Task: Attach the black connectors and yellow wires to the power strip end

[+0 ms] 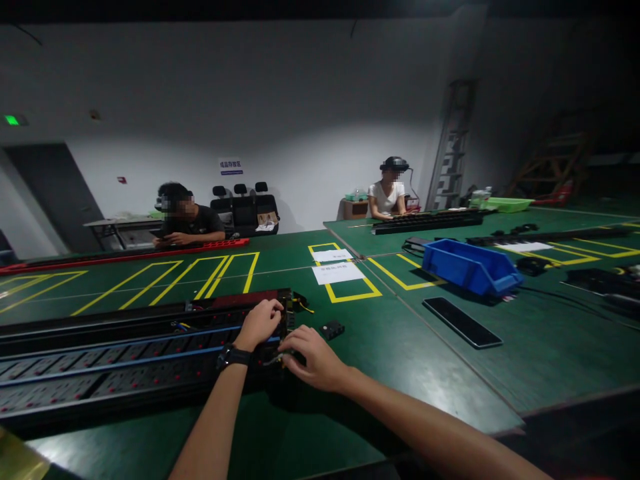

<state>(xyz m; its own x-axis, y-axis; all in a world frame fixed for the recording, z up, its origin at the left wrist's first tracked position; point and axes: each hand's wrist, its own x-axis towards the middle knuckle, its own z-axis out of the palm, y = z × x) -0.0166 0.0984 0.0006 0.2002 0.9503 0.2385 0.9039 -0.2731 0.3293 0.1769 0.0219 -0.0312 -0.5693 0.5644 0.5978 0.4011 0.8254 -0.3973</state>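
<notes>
Long black metal power strip housing w/ rows of sockets [125, 363] lies on the green table [380, 360], long axis running left-right across the view, its right end at both hands; left hand [259, 325] rests curled on top of that end, fingers bent onto the open part by the wires; right hand [314, 359] just beside, at the near corner, fingertips pinched narrow on sth small, can't tell what; small black block [332, 329] lies apart, just right of the end.

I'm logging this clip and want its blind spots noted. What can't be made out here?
- Head view: right hand fingertips, hidden against the dark power strip end.
- Strip's left end: cut off by the frame edge.
- Print on white papers: too small.
- Small black part: too small to identify.
</notes>
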